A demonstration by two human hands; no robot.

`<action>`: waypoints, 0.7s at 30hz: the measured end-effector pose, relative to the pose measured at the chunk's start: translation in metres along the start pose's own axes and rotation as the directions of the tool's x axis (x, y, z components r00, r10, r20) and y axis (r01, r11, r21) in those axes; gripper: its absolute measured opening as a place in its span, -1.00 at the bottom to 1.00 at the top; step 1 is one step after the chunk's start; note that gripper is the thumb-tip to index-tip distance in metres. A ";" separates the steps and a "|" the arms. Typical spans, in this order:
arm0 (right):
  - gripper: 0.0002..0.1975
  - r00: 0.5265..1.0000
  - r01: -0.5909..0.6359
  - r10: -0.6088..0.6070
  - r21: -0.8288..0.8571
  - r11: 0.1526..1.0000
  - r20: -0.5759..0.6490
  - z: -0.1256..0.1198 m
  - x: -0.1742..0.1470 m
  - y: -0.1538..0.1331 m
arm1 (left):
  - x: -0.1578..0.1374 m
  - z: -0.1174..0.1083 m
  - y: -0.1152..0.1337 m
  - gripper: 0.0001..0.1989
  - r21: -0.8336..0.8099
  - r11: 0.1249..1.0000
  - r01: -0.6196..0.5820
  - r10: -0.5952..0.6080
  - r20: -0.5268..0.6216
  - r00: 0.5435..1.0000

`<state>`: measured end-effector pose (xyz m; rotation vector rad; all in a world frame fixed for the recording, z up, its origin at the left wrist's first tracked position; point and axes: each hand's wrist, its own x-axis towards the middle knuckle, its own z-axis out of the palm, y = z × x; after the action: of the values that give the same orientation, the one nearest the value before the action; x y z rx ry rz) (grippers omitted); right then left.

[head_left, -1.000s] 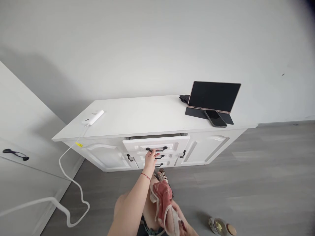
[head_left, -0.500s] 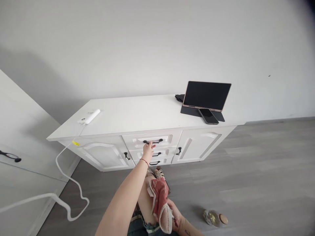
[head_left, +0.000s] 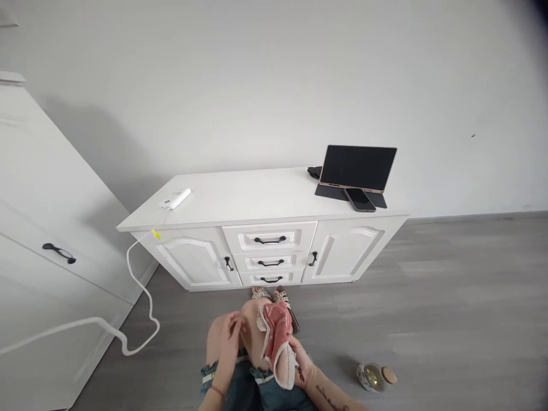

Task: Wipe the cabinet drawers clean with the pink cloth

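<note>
My left hand [head_left: 232, 335] rests by my knees with its fingers loosely bent and a little apart, and no object shows in it. In my right hand [head_left: 300, 358] is a red cloth [head_left: 279, 328] with pale edges, bunched up over my other leg; some fingers are hidden under it. Ahead stands a white cabinet [head_left: 240, 197] with a closed top drawer [head_left: 295, 237]. That drawer carries a black handle [head_left: 270, 240], now apart from both hands.
A dark-screened tablet [head_left: 358, 168] and a phone [head_left: 360, 200] are on the cabinet's right. At its left lies a white device [head_left: 178, 198] with a white cable [head_left: 148, 294] hanging down. A corked glass jar [head_left: 373, 378] stands on the floor at right.
My left hand has let go of the top drawer's handle and drawn back to my knees. The right hand still holds the cloth. The view has shifted slightly left.
</note>
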<state>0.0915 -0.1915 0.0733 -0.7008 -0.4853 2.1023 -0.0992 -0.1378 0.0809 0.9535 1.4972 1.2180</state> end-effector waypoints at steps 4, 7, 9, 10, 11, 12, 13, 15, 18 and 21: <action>-0.68 0.995 -0.099 0.099 0.153 0.983 0.007 -0.001 -0.005 0.008 | -0.028 -0.062 -0.048 -0.54 -0.062 0.980 0.188 -0.194 -0.097 0.976; -0.66 0.988 -0.155 0.152 0.144 0.977 0.032 -0.004 -0.011 0.012 | -0.038 -0.080 -0.068 -0.61 -0.230 0.950 0.211 -0.260 -0.208 0.943; -0.67 0.984 -0.178 0.175 0.126 0.976 0.031 -0.008 -0.012 0.016 | -0.039 -0.079 -0.070 -0.63 -0.241 0.950 0.199 -0.263 -0.273 0.925; -0.68 0.985 -0.175 0.173 0.116 0.978 0.025 -0.010 -0.011 0.018 | -0.038 -0.076 -0.069 -0.64 -0.211 0.960 0.187 -0.243 -0.285 0.927; -0.69 0.986 -0.168 0.168 0.105 0.980 0.011 -0.012 -0.010 0.021 | -0.036 -0.073 -0.068 -0.64 -0.166 0.971 0.171 -0.214 -0.289 0.933; -0.69 0.987 -0.161 0.163 0.095 0.982 -0.006 -0.013 -0.008 0.024 | -0.035 -0.068 -0.066 -0.63 -0.111 0.982 0.155 -0.181 -0.288 0.940; -0.69 0.987 -0.157 0.160 0.086 0.984 -0.025 -0.014 -0.006 0.026 | -0.034 -0.064 -0.064 -0.63 -0.049 0.989 0.143 -0.151 -0.289 0.945; -0.69 0.985 -0.163 0.167 0.082 0.983 -0.048 -0.012 -0.002 0.027 | -0.033 -0.058 -0.063 -0.62 0.093 0.989 0.114 -0.082 -0.293 0.952; -0.70 0.983 -0.180 0.183 0.117 0.977 -0.016 -0.006 0.001 0.025 | -0.035 -0.054 -0.067 -0.66 0.290 0.956 0.044 0.045 -0.291 0.956; -0.68 0.980 -0.199 0.197 0.140 0.970 0.030 -0.004 0.002 0.021 | -0.038 -0.057 -0.075 -0.68 0.344 0.939 0.023 0.080 -0.282 0.956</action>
<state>0.0805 -0.2016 0.0577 -0.6726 -0.2796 2.3051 -0.1455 -0.2028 0.0174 1.0580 1.9871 1.1765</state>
